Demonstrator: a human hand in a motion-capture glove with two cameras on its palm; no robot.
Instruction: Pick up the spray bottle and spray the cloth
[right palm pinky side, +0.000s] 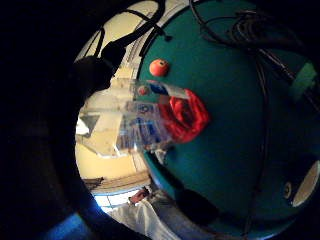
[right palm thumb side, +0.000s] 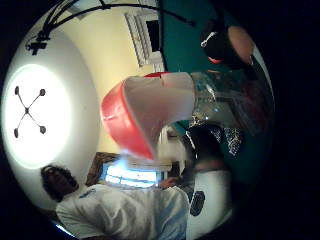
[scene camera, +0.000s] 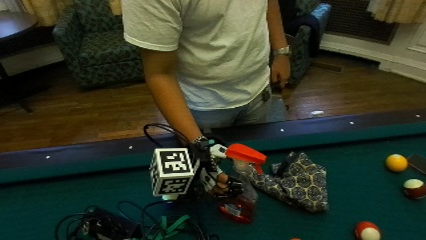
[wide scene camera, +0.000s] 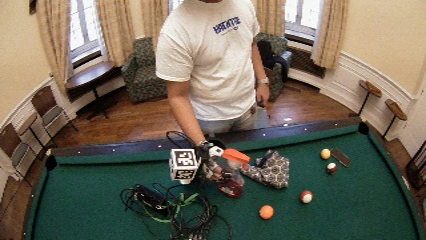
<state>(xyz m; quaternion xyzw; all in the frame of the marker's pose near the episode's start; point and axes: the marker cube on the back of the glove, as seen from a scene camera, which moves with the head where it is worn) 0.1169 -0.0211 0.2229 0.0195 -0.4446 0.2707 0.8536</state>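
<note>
Gloved in black, our right hand (scene camera: 216, 177) is wrapped around the neck of the spray bottle (scene camera: 239, 192), fingers (scene camera: 229, 187) curled beneath its trigger head. We hold the bottle tilted and off the felt, or possibly just resting its lower corner on it; we cannot tell which from the outside view. Its body is clear plastic with red liquid pooled low inside, and a printed label shows through the wall in the little finger side palm view (right palm pinky side: 150, 120). Its head (scene camera: 245, 152) is a smooth red and white moulded shell, which fills the thumb side palm view as a rounded red-rimmed hood (right palm thumb side: 145, 117).

Just beside the bottle, on the nozzle's side, lies the cloth (scene camera: 296, 182), a dark patterned fabric with small pale medallions, crumpled into soft folds on the green felt of the pool table (scene camera: 373, 205). We cannot tell whether it touches the bottle.

Our bare left hand (scene camera: 279, 75) hangs by our side, a metal watch on its wrist.

Glossy round balls sit on the felt well beyond the cloth: a yellow ball (scene camera: 397, 162), a dark red and white ball (scene camera: 414, 187), and a red and white ball (scene camera: 367, 231). An orange ball (wide scene camera: 266, 212) lies nearer the table's middle. A tangle of black cables (wide scene camera: 170, 207) with green strips lies on the felt near our gloved hand.
</note>
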